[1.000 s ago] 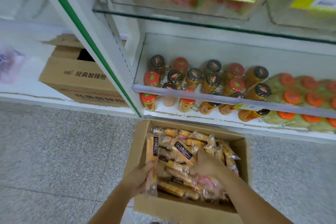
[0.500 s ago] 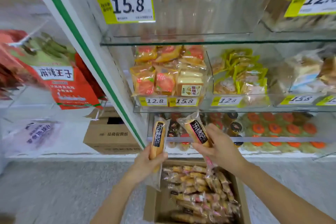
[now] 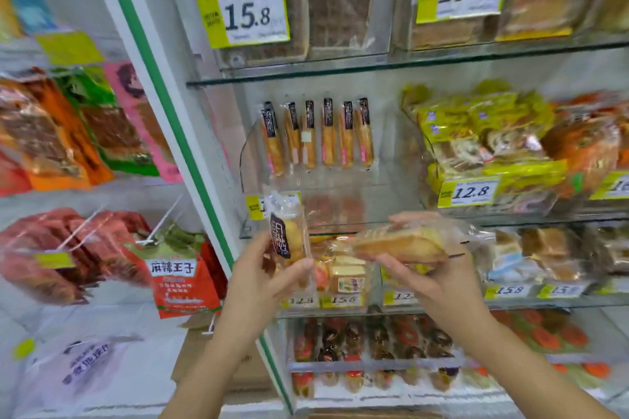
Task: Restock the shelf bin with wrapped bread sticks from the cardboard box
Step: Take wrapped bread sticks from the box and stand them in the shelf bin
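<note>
1. Head view: left hand grips an upright stick, right hand clamps a level stick, both below the bin.
2. Carrying step; next, stand both inside the bin.

Six wrapped bread sticks stand in the shelf bin. Two more are held, one in the left hand, one in the right hand. Two large price tags hang along the top shelf's front edge.
</note>
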Demonstrator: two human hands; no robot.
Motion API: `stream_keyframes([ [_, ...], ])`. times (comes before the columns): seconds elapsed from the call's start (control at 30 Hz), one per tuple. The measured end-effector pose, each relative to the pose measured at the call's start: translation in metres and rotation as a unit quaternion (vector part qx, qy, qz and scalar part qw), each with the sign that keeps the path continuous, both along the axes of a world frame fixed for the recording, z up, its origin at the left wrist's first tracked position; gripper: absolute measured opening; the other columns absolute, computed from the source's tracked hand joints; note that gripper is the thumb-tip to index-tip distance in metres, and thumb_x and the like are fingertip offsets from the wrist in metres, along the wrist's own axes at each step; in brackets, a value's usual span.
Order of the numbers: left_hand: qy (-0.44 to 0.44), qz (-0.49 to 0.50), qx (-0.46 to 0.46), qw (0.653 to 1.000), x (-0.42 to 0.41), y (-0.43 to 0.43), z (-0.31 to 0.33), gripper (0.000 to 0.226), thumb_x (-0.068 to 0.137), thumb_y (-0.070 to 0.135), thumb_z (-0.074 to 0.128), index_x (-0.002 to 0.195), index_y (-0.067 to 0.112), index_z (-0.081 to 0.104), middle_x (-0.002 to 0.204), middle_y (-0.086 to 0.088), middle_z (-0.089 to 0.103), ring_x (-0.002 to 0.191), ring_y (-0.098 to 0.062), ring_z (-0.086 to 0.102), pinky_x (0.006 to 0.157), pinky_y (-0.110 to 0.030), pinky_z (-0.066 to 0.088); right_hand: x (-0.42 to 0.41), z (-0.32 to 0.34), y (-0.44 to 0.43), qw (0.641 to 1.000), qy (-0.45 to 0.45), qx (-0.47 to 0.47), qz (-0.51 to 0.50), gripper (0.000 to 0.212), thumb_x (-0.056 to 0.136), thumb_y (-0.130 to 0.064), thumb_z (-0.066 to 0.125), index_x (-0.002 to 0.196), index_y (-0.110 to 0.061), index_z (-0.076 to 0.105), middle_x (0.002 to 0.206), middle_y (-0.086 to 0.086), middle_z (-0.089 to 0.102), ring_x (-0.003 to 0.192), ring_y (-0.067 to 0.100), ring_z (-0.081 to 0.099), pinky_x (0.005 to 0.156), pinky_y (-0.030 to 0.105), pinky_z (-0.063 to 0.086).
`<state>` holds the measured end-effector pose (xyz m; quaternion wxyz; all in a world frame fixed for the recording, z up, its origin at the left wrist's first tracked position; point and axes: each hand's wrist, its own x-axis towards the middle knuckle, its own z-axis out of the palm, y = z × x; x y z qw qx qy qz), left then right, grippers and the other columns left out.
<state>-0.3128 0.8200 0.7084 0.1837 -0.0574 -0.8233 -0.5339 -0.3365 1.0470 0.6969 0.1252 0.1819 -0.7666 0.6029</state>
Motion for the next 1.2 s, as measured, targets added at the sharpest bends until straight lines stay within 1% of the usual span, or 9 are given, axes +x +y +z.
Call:
stream_keyframes([
  [0.13, 0.057, 0.027, 0.022, 0.998, -0.025, 0.008, 0.045, 0.025, 0.068, 0.032, 0.077, 0.079, 0.020, 0.059, 0.071, 0.012, 0.066, 0.068, 0.000, 0.060, 0.066, -0.011, 0.045, -0.011, 0.048, -0.001, 0.993, 0.091, -0.072, -0.016, 0.045, 0.068, -0.047, 0.078, 0.103, -0.022, 0.064, 0.106, 0.011, 0.064, 0.099, 0.011, 0.065, 0.082, 0.018, 0.052],
  [0.23, 0.063, 0.057, 0.023, 0.996, -0.055, 0.008, 0.059, 0.044, 0.065, 0.050, 0.078, 0.094, 0.020, 0.062, 0.086, 0.003, 0.067, 0.082, -0.014, 0.064, 0.077, -0.033, 0.051, -0.031, 0.068, -0.001, 0.997, 0.060, -0.055, -0.002, 0.030, 0.070, -0.034, 0.078, 0.095, -0.040, 0.063, 0.103, -0.004, 0.064, 0.097, -0.003, 0.063, 0.079, 0.010, 0.050],
  [0.37, 0.088, 0.081, -0.008, 0.993, -0.098, 0.013, 0.071, 0.031, 0.072, 0.027, 0.078, 0.098, 0.024, 0.061, 0.093, 0.009, 0.064, 0.084, 0.000, 0.060, 0.074, -0.020, 0.047, -0.081, 0.075, -0.005, 0.988, 0.135, 0.054, -0.053, 0.053, 0.073, 0.000, 0.075, 0.112, -0.034, 0.061, 0.116, -0.012, 0.059, 0.108, 0.002, 0.057, 0.089, 0.015, 0.046],
  [0.47, 0.081, 0.113, -0.054, 0.989, -0.130, 0.008, 0.070, 0.028, 0.074, 0.019, 0.077, 0.097, 0.019, 0.060, 0.088, 0.008, 0.063, 0.080, -0.009, 0.058, 0.070, -0.020, 0.045, -0.120, 0.076, -0.022, 0.992, 0.057, 0.079, -0.074, 0.043, 0.077, -0.011, 0.076, 0.115, -0.026, 0.061, 0.105, -0.011, 0.063, 0.100, 0.008, 0.060, 0.077, 0.003, 0.041],
  [0.6, -0.007, 0.198, -0.111, 0.974, -0.178, -0.013, 0.051, 0.033, 0.078, 0.025, 0.074, 0.103, 0.009, 0.058, 0.086, 0.000, 0.066, 0.079, -0.018, 0.061, 0.065, -0.026, 0.044, -0.163, 0.072, -0.050, 0.986, -0.007, 0.138, -0.098, 0.042, 0.083, -0.021, 0.072, 0.119, -0.014, 0.053, 0.096, -0.002, 0.066, 0.092, 0.014, 0.061, 0.074, 0.019, 0.042],
  [0.73, -0.058, 0.241, -0.168, 0.954, -0.217, -0.028, 0.044, 0.039, 0.079, 0.025, 0.073, 0.108, 0.007, 0.054, 0.084, -0.008, 0.067, 0.079, -0.028, 0.064, 0.066, -0.033, 0.049, -0.211, 0.067, -0.079, 0.976, -0.061, 0.185, -0.098, 0.019, 0.088, -0.019, 0.066, 0.099, -0.008, 0.056, 0.098, 0.011, 0.068, 0.094, 0.025, 0.065, 0.081, 0.032, 0.051],
  [0.93, -0.113, 0.271, -0.268, 0.918, -0.270, -0.048, 0.023, 0.052, 0.078, 0.031, 0.063, 0.121, 0.005, 0.052, 0.070, -0.001, 0.062, 0.063, -0.020, 0.061, 0.053, -0.028, 0.048, -0.268, 0.065, -0.119, 0.962, -0.155, 0.216, -0.057, 0.021, 0.092, -0.029, 0.059, 0.088, -0.009, 0.058, 0.082, 0.006, 0.062, 0.078, 0.022, 0.059, 0.068, 0.030, 0.048],
  [1.03, -0.169, 0.262, -0.295, 0.903, -0.279, -0.044, 0.022, 0.033, 0.086, 0.018, 0.056, 0.113, -0.002, 0.058, 0.085, -0.010, 0.067, 0.076, -0.026, 0.066, 0.064, -0.034, 0.056, -0.286, 0.059, -0.136, 0.967, -0.146, 0.202, -0.054, 0.060, 0.089, -0.032, 0.062, 0.141, -0.013, 0.037, 0.099, 0.006, 0.065, 0.084, 0.019, 0.059, 0.073, 0.030, 0.050],
  [1.2, -0.216, 0.274, -0.349, 0.870, -0.287, -0.041, 0.033, 0.024, 0.092, -0.002, 0.042, 0.111, -0.003, 0.056, 0.110, -0.015, 0.063, 0.101, -0.027, 0.063, 0.073, -0.028, 0.047, -0.301, 0.049, -0.154, 0.960, -0.126, 0.244, -0.052, 0.064, 0.091, -0.037, 0.059, 0.143, -0.009, 0.035, 0.139, 0.012, 0.050, 0.124, 0.028, 0.051, 0.097, 0.034, 0.045],
])
